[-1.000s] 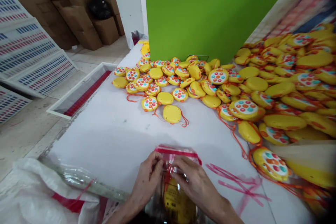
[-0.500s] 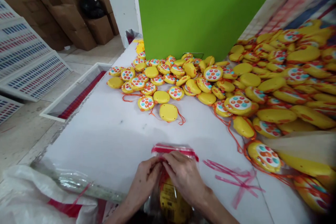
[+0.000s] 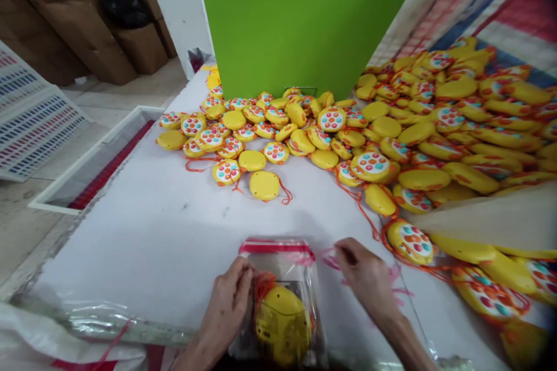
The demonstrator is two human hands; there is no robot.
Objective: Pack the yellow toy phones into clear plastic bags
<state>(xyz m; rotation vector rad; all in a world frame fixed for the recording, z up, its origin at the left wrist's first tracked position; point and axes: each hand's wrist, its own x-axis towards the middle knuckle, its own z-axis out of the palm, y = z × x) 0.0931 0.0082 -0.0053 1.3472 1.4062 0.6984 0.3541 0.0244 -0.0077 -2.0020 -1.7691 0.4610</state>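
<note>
A clear plastic bag point(image 3: 314, 301) with a red band point(image 3: 278, 248) across its top lies at the front of the table. Inside it is a yellow oval toy point(image 3: 282, 319), back side up, with a bundled orange cord. My left hand point(image 3: 228, 301) pinches the bag's left edge near the cord. To the right of the bag my right hand point(image 3: 365, 278) is closed in a pinch, a blurred thin pink strip point(image 3: 331, 258) at its fingertips. More pink strips point(image 3: 402, 290) lie on the table beyond that hand, partly covered by it.
Loose yellow toys point(image 3: 265, 185) with dotted fronts and orange cords lie across the back, and a large heap point(image 3: 461, 127) fills the right. Behind stands a green panel point(image 3: 296, 17). On the left are a white crate point(image 3: 47, 197), cardboard boxes point(image 3: 78, 35) and a white sack point(image 3: 26, 336).
My hands have come apart: the right moved right, off the bag's top, while the left stays at its left edge. More of the bag shows. The whole view has shifted slightly.
</note>
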